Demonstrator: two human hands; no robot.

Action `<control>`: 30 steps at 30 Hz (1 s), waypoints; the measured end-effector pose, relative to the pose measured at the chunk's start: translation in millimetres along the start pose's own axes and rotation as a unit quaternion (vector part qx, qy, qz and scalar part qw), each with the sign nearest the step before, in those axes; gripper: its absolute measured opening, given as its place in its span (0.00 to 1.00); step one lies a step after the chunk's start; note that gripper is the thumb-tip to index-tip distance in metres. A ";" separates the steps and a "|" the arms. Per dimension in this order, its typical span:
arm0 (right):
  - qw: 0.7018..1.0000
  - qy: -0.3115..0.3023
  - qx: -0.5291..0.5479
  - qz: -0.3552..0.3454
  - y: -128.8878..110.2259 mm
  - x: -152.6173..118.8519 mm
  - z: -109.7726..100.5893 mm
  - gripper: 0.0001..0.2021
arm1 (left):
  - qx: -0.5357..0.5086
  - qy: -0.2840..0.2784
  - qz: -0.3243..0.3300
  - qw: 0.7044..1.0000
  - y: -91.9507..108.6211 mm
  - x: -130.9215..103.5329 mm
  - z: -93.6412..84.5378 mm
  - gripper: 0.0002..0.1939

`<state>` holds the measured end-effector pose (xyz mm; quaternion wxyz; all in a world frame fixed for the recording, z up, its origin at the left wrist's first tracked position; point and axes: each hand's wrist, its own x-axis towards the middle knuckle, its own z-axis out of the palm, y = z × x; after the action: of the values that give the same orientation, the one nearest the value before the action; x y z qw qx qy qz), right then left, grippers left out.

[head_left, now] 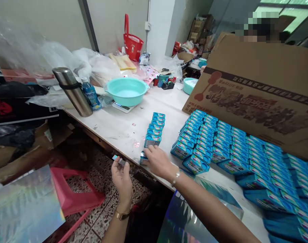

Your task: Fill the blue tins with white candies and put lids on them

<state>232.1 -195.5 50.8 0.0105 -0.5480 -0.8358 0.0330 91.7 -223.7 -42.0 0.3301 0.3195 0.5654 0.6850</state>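
Note:
My left hand [123, 173] is raised off the table's front edge. Its thumb and fingers pinch a small flat grey and light-blue piece [121, 162], too small to name. My right hand [159, 163] is at the table edge, its fingers closed on a small blue box [143, 158] that they partly cover. Just beyond those fingers, a short row of blue printed boxes [153, 138] runs away from me. To the right stand several longer rows of the same blue boxes [202, 152], packed close together.
A large cardboard carton [260, 87] leans behind the box rows. At the back left are a steel thermos [74, 94], a blue bottle [91, 94] and a turquoise basin [127, 91] on a white scale [122, 107]. A red stool [75, 192] stands on the floor at left.

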 end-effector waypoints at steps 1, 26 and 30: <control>1.000 0.012 -0.003 -0.009 -10.1 18.6 0.8 0.11 | -0.005 0.009 0.001 1.000 -2.1 4.7 1.0 0.23; 0.990 0.097 -0.093 -0.050 63.3 -8.2 7.1 0.15 | -0.119 -0.221 -0.124 0.960 24.6 -0.5 24.5 0.32; 0.993 0.075 -0.061 -0.063 66.0 -32.5 2.6 0.15 | -0.112 -0.323 -0.157 0.927 35.1 -5.5 30.3 0.35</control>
<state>305.4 -199.2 44.3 0.0415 -0.4951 -0.8658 -0.0598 116.2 -216.1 -3.0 0.6318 0.3918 0.3909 0.5428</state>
